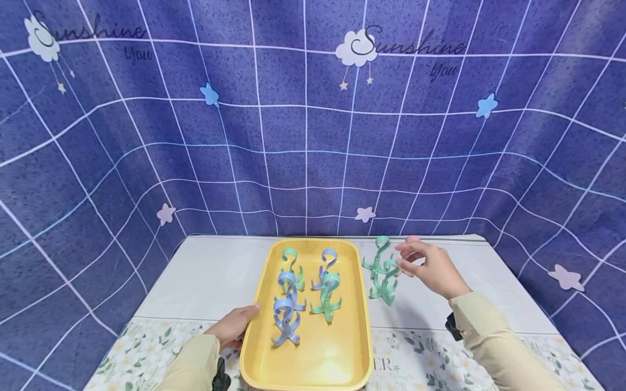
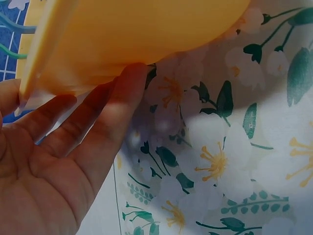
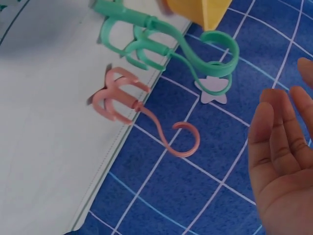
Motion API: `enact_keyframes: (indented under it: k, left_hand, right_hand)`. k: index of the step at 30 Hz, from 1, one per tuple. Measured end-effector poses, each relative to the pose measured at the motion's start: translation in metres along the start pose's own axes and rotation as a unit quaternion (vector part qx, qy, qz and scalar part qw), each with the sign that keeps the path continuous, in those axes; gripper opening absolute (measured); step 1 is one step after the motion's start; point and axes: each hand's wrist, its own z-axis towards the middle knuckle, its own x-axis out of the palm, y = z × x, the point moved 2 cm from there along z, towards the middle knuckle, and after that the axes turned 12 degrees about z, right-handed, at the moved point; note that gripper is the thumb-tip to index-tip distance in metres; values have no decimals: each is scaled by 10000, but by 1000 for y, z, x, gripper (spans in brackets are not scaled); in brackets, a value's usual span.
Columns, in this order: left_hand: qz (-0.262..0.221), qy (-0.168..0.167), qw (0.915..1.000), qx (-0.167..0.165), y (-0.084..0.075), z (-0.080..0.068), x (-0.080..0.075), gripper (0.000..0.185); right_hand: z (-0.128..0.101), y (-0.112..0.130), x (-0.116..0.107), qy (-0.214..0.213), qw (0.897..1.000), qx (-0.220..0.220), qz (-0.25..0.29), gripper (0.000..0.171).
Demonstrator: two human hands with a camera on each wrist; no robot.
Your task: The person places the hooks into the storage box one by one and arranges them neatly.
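Note:
My left hand (image 1: 235, 325) grips the left side of a yellow tray (image 1: 332, 353); in the left wrist view its thumb lies at the rim and the fingers reach under the tray. Several green and blue claw hooks stand inside, such as a blue one (image 1: 286, 326) and a green one (image 1: 329, 301). Right of the tray, my right hand (image 1: 432, 266) hovers with bent, loose fingers beside two green claw hooks (image 1: 385, 288). A pink claw hook (image 3: 117, 98) stands behind it, mostly hidden in the head view. The right wrist view shows nothing held between the fingers (image 3: 283, 142).
The tray lies on a white tabletop (image 1: 205, 271) with a floral cloth (image 1: 142, 347) along the front. A blue gridded curtain (image 1: 283, 163) hangs behind and around the table.

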Motion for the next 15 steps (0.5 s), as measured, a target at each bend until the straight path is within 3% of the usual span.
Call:
enact_keyframes:
  k: [15]
  left_hand:
    - [19,7,10000,-2,-2,-2,0,56]
  right_hand:
    - [5,-19,7,180,9996,112,-165,26]
